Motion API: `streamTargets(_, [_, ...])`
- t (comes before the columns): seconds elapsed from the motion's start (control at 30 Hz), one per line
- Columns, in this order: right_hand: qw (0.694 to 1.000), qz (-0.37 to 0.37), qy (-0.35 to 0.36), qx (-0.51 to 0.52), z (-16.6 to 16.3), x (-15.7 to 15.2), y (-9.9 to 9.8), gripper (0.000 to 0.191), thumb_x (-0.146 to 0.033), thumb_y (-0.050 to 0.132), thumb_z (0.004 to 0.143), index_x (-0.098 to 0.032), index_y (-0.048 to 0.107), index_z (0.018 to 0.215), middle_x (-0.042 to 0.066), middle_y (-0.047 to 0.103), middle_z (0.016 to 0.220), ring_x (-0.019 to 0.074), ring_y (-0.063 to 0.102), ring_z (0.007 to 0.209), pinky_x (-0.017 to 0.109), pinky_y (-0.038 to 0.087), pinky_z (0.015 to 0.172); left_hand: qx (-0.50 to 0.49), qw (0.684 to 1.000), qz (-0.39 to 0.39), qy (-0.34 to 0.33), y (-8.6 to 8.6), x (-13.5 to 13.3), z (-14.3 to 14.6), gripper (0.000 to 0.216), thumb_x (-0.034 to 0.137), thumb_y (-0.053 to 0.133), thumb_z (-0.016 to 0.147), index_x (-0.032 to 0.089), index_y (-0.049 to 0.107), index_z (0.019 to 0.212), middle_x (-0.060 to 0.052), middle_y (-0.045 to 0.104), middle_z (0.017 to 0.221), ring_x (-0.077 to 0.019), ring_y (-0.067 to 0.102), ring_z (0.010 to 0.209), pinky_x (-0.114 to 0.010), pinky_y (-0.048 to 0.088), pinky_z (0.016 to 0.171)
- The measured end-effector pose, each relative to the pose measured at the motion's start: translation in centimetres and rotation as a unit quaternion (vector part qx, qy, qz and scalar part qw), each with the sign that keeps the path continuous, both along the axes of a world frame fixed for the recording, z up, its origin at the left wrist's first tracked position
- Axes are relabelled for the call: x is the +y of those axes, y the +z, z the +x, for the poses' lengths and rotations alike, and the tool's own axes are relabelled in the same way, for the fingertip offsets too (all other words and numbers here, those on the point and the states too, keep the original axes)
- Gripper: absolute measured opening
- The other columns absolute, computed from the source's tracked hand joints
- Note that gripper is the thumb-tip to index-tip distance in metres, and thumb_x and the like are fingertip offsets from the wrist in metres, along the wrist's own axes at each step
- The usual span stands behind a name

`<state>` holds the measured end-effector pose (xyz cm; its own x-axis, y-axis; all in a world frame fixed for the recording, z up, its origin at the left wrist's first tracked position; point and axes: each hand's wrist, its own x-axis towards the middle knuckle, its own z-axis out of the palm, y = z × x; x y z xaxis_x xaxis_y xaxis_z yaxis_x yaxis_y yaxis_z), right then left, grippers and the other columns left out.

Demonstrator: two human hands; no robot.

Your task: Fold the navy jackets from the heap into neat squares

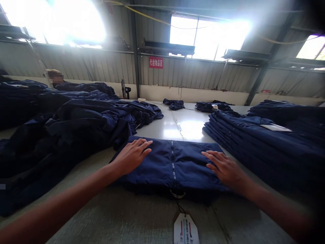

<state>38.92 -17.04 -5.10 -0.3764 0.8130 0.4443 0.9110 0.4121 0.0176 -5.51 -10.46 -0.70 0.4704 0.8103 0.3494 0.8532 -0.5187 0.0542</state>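
Pale smooth worktable (175,118): folded navy fabric garment (152,166) on top, with dark central strip (173,161). Left hand (133,151) rests on garment's left half, right hand (223,166) on its right half; both splayed, gripping nothing. Right of garment: stacked navy garments (251,139); left: crumpled navy cloth heap (83,125).

Two hands (132,153) (224,167), one garment (157,166) beneath them, one lettered red sign (155,62), one fan (124,89), one co-worker (55,77)
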Motion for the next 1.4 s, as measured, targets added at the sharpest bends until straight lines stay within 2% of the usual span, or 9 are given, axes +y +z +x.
streamTargets(0.13, [0.994,-0.094,-0.056,0.002,-1.3,2.8,-3.8,0.057,-0.058,0.036,0.109,-0.037,0.042,0.161,0.008,0.041,0.168,0.0340,0.037,0.155,0.069,0.034,0.120,0.048,0.997,-0.022,0.063,-4.1,3.3,1.0,0.056,0.049,0.037,0.111,0.031,0.038,0.164,-0.012,0.038,0.169,-0.0349,0.029,0.159,-0.070,0.019,0.125])
streamTargets(0.3, [0.990,-0.129,-0.057,0.032,0.5,3.2,-6.3,0.057,-0.058,0.030,0.110,-0.039,0.035,0.164,0.005,0.033,0.171,0.0289,0.027,0.159,0.064,0.029,0.124,0.017,0.995,-0.079,0.065,-7.4,4.2,-1.3,0.058,0.053,0.032,0.111,0.034,0.033,0.166,-0.008,0.031,0.173,-0.0308,0.023,0.161,-0.067,0.018,0.126])
streamTargets(0.43, [0.991,-0.121,-0.051,0.021,0.6,2.7,-5.9,0.056,-0.058,0.031,0.110,-0.040,0.037,0.163,0.005,0.037,0.170,0.0284,0.033,0.157,0.063,0.032,0.123,0.007,0.994,-0.089,0.065,-7.0,4.1,-1.9,0.060,0.057,0.033,0.110,0.034,0.034,0.165,-0.008,0.030,0.173,-0.0312,0.024,0.161,-0.067,0.018,0.126])
streamTargets(0.53, [0.991,-0.115,-0.061,0.001,-0.2,3.5,-4.6,0.055,-0.061,0.036,0.108,-0.039,0.049,0.157,0.007,0.051,0.162,0.0309,0.046,0.150,0.064,0.036,0.121,0.026,0.989,-0.127,0.068,-5.5,4.2,-1.0,0.063,0.060,0.038,0.107,0.030,0.041,0.163,-0.011,0.036,0.170,-0.0360,0.028,0.159,-0.070,0.018,0.124])
streamTargets(0.63, [0.995,-0.069,-0.071,0.015,-3.1,5.9,-1.9,0.053,-0.057,0.039,0.107,-0.031,0.061,0.147,0.011,0.061,0.152,0.0332,0.056,0.142,0.060,0.040,0.118,0.022,0.993,-0.092,0.077,-3.3,4.8,2.2,0.061,0.056,0.037,0.108,0.022,0.050,0.158,-0.015,0.047,0.164,-0.0360,0.037,0.155,-0.064,0.023,0.126])
streamTargets(0.73, [0.996,-0.055,-0.056,0.039,-7.9,9.3,0.4,0.055,-0.053,0.040,0.107,-0.025,0.057,0.151,0.015,0.053,0.159,0.0356,0.050,0.145,0.057,0.041,0.117,0.000,0.998,-0.029,0.059,-2.4,6.6,6.6,0.060,0.049,0.030,0.111,0.017,0.047,0.159,-0.015,0.045,0.165,-0.0319,0.038,0.155,-0.056,0.026,0.128])
streamTargets(0.87, [0.989,-0.107,-0.091,0.046,-12.2,12.7,-0.4,0.054,-0.047,0.035,0.110,-0.021,0.051,0.155,0.015,0.048,0.163,0.0347,0.042,0.151,0.056,0.034,0.121,0.007,0.998,-0.022,0.065,-4.9,9.2,9.6,0.058,0.046,0.029,0.111,0.017,0.047,0.159,-0.015,0.045,0.165,-0.0329,0.036,0.156,-0.058,0.023,0.128])
streamTargets(1.03, [0.984,-0.144,-0.091,0.061,-12.2,13.0,-3.1,0.053,-0.046,0.029,0.111,-0.024,0.051,0.154,0.012,0.053,0.159,0.0284,0.045,0.149,0.053,0.029,0.124,0.007,0.998,-0.041,0.056,-8.1,10.3,8.9,0.057,0.048,0.029,0.111,0.019,0.055,0.152,-0.015,0.057,0.155,-0.0309,0.046,0.150,-0.055,0.021,0.129])
streamTargets(1.4, [0.984,-0.143,-0.090,0.062,-11.9,12.9,-2.9,0.053,-0.046,0.031,0.111,-0.021,0.053,0.153,0.012,0.054,0.158,0.0301,0.046,0.148,0.052,0.029,0.123,-0.005,0.996,-0.060,0.060,-7.8,10.3,9.2,0.061,0.048,0.030,0.110,0.013,0.052,0.155,-0.016,0.054,0.158,-0.0312,0.041,0.153,-0.054,0.015,0.131])
